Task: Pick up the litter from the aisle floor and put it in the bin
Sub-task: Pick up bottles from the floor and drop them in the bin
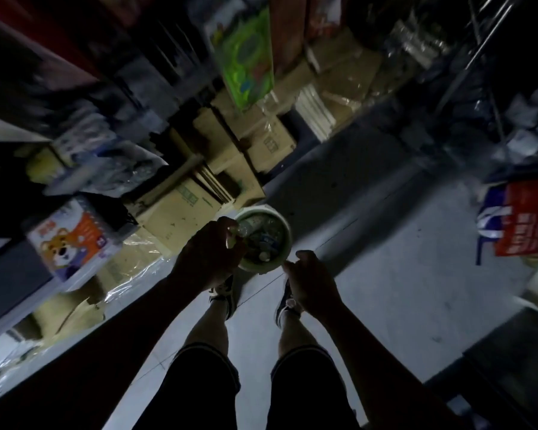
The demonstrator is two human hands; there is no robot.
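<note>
A round pale bin (284,225) stands on the grey aisle floor just ahead of my feet, holding several bottles and scraps of litter. My left hand (210,252) hovers over the bin's left rim, closed around a clear plastic bottle (246,228) that points into the bin. My right hand (308,279) hangs at the bin's near right edge with its fingers loosely curled; nothing shows in it.
Stacked cardboard boxes (199,193) and plastic-wrapped packs line the shelves on the left. A cartoon-printed pack (72,240) juts out at lower left. A red and blue bag (522,218) lies on the floor at right. Open grey floor (385,274) stretches to the right of the bin.
</note>
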